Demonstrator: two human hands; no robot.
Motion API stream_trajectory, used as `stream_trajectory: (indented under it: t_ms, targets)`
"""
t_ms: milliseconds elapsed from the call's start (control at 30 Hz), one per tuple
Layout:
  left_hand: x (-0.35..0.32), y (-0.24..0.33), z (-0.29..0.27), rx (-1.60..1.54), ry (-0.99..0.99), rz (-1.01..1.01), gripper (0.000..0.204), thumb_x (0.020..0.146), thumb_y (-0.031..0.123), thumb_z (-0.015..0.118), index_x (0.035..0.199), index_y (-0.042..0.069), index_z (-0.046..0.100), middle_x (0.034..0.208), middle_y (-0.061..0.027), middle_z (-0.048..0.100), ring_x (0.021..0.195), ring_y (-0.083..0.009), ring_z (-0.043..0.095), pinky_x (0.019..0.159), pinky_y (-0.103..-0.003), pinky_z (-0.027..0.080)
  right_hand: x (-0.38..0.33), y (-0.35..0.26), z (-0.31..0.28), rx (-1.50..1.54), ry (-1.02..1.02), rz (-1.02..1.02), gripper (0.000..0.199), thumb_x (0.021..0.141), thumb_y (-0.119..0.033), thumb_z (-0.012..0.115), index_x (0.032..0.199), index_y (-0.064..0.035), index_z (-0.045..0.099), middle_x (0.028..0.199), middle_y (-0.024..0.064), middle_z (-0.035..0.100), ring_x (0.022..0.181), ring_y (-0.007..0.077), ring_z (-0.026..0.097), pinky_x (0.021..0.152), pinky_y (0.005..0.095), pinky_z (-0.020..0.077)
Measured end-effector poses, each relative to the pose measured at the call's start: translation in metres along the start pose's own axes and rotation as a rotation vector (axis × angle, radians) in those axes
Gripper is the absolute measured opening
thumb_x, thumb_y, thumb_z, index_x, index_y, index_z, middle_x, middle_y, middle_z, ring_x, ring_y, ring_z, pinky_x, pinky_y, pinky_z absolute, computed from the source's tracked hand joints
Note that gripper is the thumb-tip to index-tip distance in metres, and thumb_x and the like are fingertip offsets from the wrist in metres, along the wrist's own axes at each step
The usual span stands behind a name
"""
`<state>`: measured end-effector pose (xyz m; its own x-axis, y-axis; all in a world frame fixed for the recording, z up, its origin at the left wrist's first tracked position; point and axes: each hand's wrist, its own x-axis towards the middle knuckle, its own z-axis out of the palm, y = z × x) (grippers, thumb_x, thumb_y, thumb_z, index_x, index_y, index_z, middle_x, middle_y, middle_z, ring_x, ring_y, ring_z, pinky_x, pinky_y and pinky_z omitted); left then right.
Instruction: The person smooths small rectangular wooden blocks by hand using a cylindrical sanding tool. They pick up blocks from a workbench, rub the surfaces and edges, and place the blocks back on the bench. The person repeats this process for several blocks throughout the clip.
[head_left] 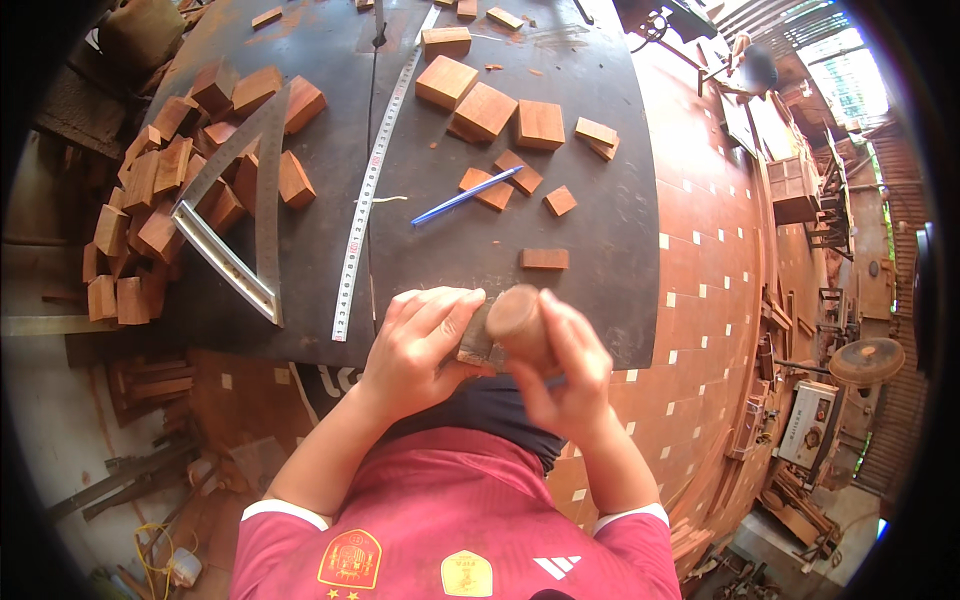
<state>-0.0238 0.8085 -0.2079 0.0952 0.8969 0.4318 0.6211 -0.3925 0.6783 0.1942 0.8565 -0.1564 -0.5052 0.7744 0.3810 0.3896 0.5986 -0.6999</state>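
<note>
Close to my body at the table's near edge, my left hand (412,345) is closed around a small wooden block (473,340), its fingers covering much of it. My right hand (572,370) grips a short brown cylinder (517,318), slightly blurred, right beside the block. Whether the two touch, I cannot tell. A dark reddish wooden piece (544,259) lies just beyond my hands. Farther off, a blue pen (465,197) rests across two small flat wood pieces (488,189).
The dark tabletop (420,260) carries a long white measuring tape (365,190) and a metal triangle square (268,200) leaning over a heap of wooden blocks (155,180) at left. More blocks (485,110) lie at the far middle. Tiled floor (700,260) runs along the right.
</note>
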Motion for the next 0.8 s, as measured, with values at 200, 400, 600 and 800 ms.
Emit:
stream_trajectory:
  t_ms: [200,400,600,800]
  targets:
    - [-0.002,-0.003,0.001,0.008,-0.009,0.009,0.074,0.078,0.036,0.088,0.139,0.001,0.065,0.128,-0.0139,0.072,0.117,-0.0332,0.068,0.105,-0.046,0.046,-0.009,-0.015,0.001,0.087,-0.075,-0.05,0.076,0.076,0.002,0.088,0.147,0.0056,0.059,0.125,0.0295,0.067,0.109,0.0445,0.071,0.096,0.0458,0.0584]
    - [-0.004,-0.003,-0.001,0.023,-0.028,0.022,0.076,0.077,0.039,0.089,0.138,0.0,0.065,0.129,-0.0131,0.072,0.118,-0.0328,0.068,0.104,-0.046,0.046,-0.01,-0.014,0.003,0.028,-0.031,-0.018,0.073,0.077,0.001,0.087,0.145,0.0063,0.06,0.125,0.03,0.067,0.108,0.0442,0.071,0.095,0.0455,0.0588]
    - [0.0,0.001,-0.001,0.0,-0.021,0.007,0.077,0.076,0.04,0.09,0.138,0.001,0.066,0.127,-0.0115,0.073,0.117,-0.0318,0.068,0.104,-0.045,0.045,-0.006,0.011,0.001,-0.01,0.02,0.102,0.078,0.079,0.0,0.087,0.15,0.0059,0.056,0.132,0.0288,0.067,0.114,0.0429,0.071,0.097,0.0444,0.0585]
    - [-0.002,0.002,-0.005,0.007,-0.057,0.017,0.078,0.077,0.043,0.089,0.139,0.002,0.066,0.127,-0.0105,0.073,0.118,-0.0307,0.068,0.104,-0.046,0.045,-0.016,0.004,-0.003,-0.006,0.023,0.077,0.077,0.078,0.001,0.088,0.148,0.0077,0.057,0.132,0.0292,0.067,0.115,0.0429,0.071,0.098,0.0437,0.0587]
